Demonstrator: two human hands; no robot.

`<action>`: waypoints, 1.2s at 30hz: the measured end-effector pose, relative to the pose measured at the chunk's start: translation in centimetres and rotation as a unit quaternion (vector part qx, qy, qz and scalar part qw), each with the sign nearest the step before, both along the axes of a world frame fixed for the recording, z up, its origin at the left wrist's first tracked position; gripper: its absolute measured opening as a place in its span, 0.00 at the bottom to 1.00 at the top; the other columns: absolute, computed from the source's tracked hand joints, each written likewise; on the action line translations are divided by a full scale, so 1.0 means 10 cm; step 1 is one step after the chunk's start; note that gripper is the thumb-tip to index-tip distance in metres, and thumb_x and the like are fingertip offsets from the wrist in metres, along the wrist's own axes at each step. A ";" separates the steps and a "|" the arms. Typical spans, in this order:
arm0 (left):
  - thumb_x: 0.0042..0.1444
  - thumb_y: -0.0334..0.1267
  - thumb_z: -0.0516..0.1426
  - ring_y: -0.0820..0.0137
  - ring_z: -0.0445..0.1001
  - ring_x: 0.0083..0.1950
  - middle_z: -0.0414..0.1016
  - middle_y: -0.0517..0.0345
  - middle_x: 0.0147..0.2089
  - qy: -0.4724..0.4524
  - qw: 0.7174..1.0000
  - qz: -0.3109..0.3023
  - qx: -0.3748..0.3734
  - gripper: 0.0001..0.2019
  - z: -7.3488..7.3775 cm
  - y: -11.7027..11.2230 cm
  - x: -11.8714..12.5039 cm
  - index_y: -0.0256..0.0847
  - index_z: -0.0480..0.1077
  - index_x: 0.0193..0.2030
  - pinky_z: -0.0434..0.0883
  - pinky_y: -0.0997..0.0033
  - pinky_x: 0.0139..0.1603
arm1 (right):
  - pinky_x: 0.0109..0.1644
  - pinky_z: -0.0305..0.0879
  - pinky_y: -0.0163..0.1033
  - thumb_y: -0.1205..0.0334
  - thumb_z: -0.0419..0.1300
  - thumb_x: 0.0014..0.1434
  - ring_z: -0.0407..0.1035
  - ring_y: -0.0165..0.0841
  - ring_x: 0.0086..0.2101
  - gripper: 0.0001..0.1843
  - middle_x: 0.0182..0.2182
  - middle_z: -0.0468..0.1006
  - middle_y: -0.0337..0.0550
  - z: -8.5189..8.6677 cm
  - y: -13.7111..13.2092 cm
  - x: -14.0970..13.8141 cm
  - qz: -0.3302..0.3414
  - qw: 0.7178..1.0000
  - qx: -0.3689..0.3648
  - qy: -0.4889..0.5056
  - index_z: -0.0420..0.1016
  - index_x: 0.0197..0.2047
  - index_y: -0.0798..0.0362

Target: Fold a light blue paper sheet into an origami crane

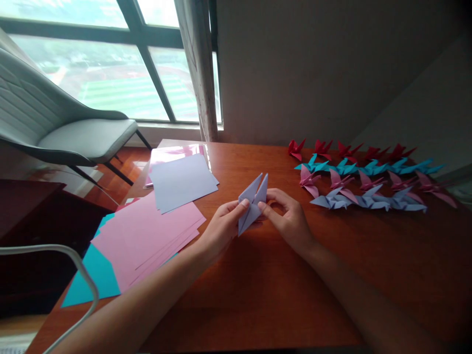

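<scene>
Between my two hands, above the table, is a folded piece of pale lavender origami paper (252,205), a narrow diamond with two split points at its far end. My left hand (229,216) grips its left side, thumb on top and fingers underneath. On the right side my right hand (285,214) pinches it between thumb and fingers, the thumb pressing near the middle. The fingers beneath the paper are partly hidden.
Rows of folded paper cranes in red, turquoise, pink and lavender (372,199) stand on the wooden table (258,295) at right. Lavender sheets (184,182), pink sheets (147,236) and turquoise sheets (92,275) lie at left. A chair (88,140) stands beyond the table's left edge.
</scene>
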State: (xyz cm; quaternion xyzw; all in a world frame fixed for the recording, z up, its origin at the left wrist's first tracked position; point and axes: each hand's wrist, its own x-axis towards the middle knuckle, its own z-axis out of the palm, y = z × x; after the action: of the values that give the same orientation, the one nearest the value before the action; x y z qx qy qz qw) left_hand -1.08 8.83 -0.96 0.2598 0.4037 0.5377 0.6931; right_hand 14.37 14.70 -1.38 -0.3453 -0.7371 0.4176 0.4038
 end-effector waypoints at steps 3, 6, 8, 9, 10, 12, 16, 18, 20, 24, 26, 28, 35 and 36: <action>0.59 0.50 0.60 0.64 0.79 0.41 0.81 0.51 0.38 0.074 0.997 0.007 0.001 0.17 -0.01 0.00 -0.01 0.35 0.77 0.40 0.74 0.68 0.44 | 0.45 0.67 0.40 0.63 0.60 0.62 0.72 0.36 0.42 0.04 0.40 0.78 0.43 0.02 0.00 0.01 -0.012 0.999 0.041 0.014 0.78 0.38 0.50; 0.59 0.50 0.59 0.66 0.76 0.40 0.79 0.53 0.37 0.188 0.981 0.012 0.050 0.17 0.00 0.00 -0.03 0.35 0.77 0.40 0.71 0.71 0.42 | 0.42 0.67 0.39 0.62 0.59 0.64 0.72 0.35 0.39 0.05 0.37 0.78 0.42 0.03 -0.01 0.02 -0.004 0.999 0.027 0.021 0.77 0.38 0.50; 0.60 0.48 0.59 0.66 0.75 0.42 0.79 0.53 0.40 0.247 0.964 0.023 0.095 0.16 0.01 0.00 -0.03 0.35 0.77 0.42 0.70 0.71 0.44 | 0.41 0.68 0.39 0.60 0.59 0.64 0.73 0.34 0.36 0.06 0.34 0.78 0.41 0.02 -0.03 0.02 -0.010 1.000 0.006 0.017 0.76 0.38 0.50; 0.60 0.47 0.59 0.65 0.74 0.44 0.78 0.53 0.42 0.269 0.956 0.036 0.114 0.15 0.02 0.00 -0.04 0.36 0.76 0.43 0.70 0.71 0.45 | 0.40 0.69 0.39 0.59 0.59 0.64 0.73 0.34 0.35 0.06 0.34 0.78 0.41 0.01 -0.04 0.02 -0.016 1.000 0.000 0.013 0.76 0.38 0.50; 0.59 0.46 0.59 0.65 0.74 0.45 0.78 0.52 0.43 0.286 0.949 0.050 0.126 0.14 0.03 0.01 -0.04 0.36 0.76 0.43 0.71 0.70 0.45 | 0.40 0.69 0.39 0.59 0.59 0.64 0.73 0.34 0.34 0.06 0.34 0.78 0.40 0.00 -0.05 0.02 -0.022 1.000 -0.006 0.009 0.75 0.39 0.50; 0.58 0.46 0.61 0.64 0.74 0.45 0.77 0.52 0.43 0.304 0.942 0.062 0.128 0.13 0.05 0.01 -0.05 0.36 0.76 0.41 0.71 0.70 0.44 | 0.40 0.70 0.39 0.58 0.57 0.65 0.74 0.34 0.34 0.07 0.34 0.79 0.41 -0.01 -0.06 0.02 -0.027 1.000 -0.015 0.000 0.74 0.39 0.50; 0.54 0.46 0.64 0.68 0.73 0.37 0.77 0.56 0.35 0.277 0.956 0.041 0.090 0.13 0.07 0.02 -0.05 0.36 0.75 0.36 0.69 0.73 0.38 | 0.38 0.71 0.39 0.56 0.57 0.65 0.75 0.34 0.33 0.08 0.33 0.79 0.41 -0.02 -0.06 0.02 -0.021 0.999 -0.031 -0.016 0.73 0.40 0.51; 0.52 0.47 0.65 0.70 0.72 0.34 0.78 0.57 0.33 0.245 0.966 0.049 0.067 0.14 0.08 0.02 -0.05 0.36 0.76 0.34 0.67 0.74 0.36 | 0.37 0.72 0.39 0.55 0.58 0.64 0.75 0.35 0.33 0.08 0.33 0.79 0.41 -0.02 -0.05 0.02 -0.020 0.999 -0.040 -0.013 0.73 0.40 0.51; 0.51 0.49 0.66 0.72 0.72 0.32 0.77 0.59 0.31 0.211 0.975 0.055 0.038 0.15 0.09 0.02 -0.05 0.37 0.76 0.32 0.66 0.75 0.35 | 0.38 0.72 0.39 0.54 0.60 0.63 0.76 0.36 0.34 0.09 0.34 0.80 0.42 -0.03 -0.04 0.03 -0.019 0.999 -0.049 -0.008 0.74 0.40 0.51; 0.49 0.51 0.67 0.72 0.73 0.33 0.79 0.57 0.32 0.160 0.987 0.031 -0.004 0.17 0.08 0.02 -0.06 0.37 0.77 0.33 0.68 0.74 0.36 | 0.41 0.74 0.41 0.53 0.62 0.61 0.76 0.37 0.36 0.11 0.35 0.80 0.43 -0.07 -0.02 0.03 -0.025 0.998 -0.061 0.004 0.75 0.40 0.51; 0.50 0.50 0.67 0.70 0.75 0.34 0.80 0.55 0.34 0.144 0.989 0.022 -0.011 0.16 0.07 0.02 -0.07 0.37 0.78 0.35 0.70 0.73 0.38 | 0.42 0.74 0.42 0.52 0.63 0.60 0.76 0.38 0.37 0.12 0.35 0.80 0.44 -0.07 -0.01 0.03 -0.028 0.997 -0.072 0.013 0.76 0.41 0.51; 0.51 0.49 0.67 0.69 0.76 0.36 0.81 0.53 0.36 0.138 0.990 0.024 -0.011 0.16 0.07 0.02 -0.07 0.36 0.79 0.36 0.71 0.72 0.39 | 0.41 0.74 0.41 0.50 0.64 0.59 0.76 0.38 0.36 0.14 0.35 0.80 0.44 -0.06 -0.01 0.02 -0.028 0.994 -0.098 0.033 0.76 0.42 0.51; 0.53 0.47 0.66 0.67 0.78 0.37 0.82 0.52 0.36 0.118 0.992 0.040 0.003 0.15 0.08 0.02 -0.06 0.35 0.78 0.38 0.72 0.70 0.40 | 0.29 0.67 0.34 0.47 0.58 0.63 0.70 0.30 0.24 0.21 0.22 0.75 0.38 0.02 0.03 0.03 0.018 0.986 -0.162 0.015 0.73 0.27 0.52; 0.53 0.47 0.66 0.67 0.78 0.37 0.82 0.52 0.36 0.118 0.992 0.042 0.002 0.14 0.07 0.02 -0.05 0.35 0.78 0.37 0.72 0.71 0.40 | 0.29 0.65 0.34 0.46 0.58 0.63 0.69 0.30 0.24 0.21 0.21 0.74 0.38 0.02 0.03 0.04 0.014 0.988 -0.155 0.004 0.73 0.26 0.53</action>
State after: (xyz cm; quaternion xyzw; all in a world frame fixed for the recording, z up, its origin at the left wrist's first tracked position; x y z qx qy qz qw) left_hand -1.61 9.02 -0.25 0.3055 0.4924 0.5324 0.6171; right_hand 14.76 14.99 -1.16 -0.3918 -0.6668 0.5335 0.3424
